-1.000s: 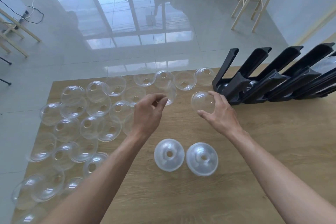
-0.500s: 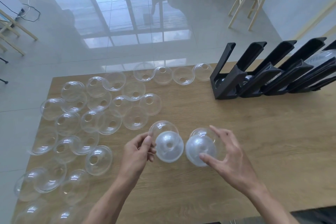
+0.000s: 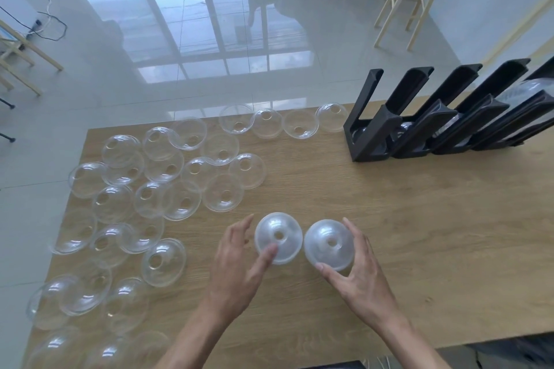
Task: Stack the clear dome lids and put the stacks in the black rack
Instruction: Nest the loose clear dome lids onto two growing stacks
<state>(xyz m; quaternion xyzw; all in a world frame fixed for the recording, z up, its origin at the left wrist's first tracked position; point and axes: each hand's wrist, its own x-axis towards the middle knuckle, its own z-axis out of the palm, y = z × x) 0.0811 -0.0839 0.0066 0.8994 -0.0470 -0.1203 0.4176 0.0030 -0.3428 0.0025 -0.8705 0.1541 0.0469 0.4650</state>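
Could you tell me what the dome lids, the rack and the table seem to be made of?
Dome lids: thin clear plastic, glossy; the table shows through them. Rack: black, matte, probably moulded plastic. Table: wood or wood-look laminate, with a light grain pattern; which one cannot be told.

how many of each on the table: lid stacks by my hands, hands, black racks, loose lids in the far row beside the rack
lid stacks: 2, the left stack and the right stack
hands: 2, the left hand and the right hand
black rack: 1
far-row lids: 4
total: 9
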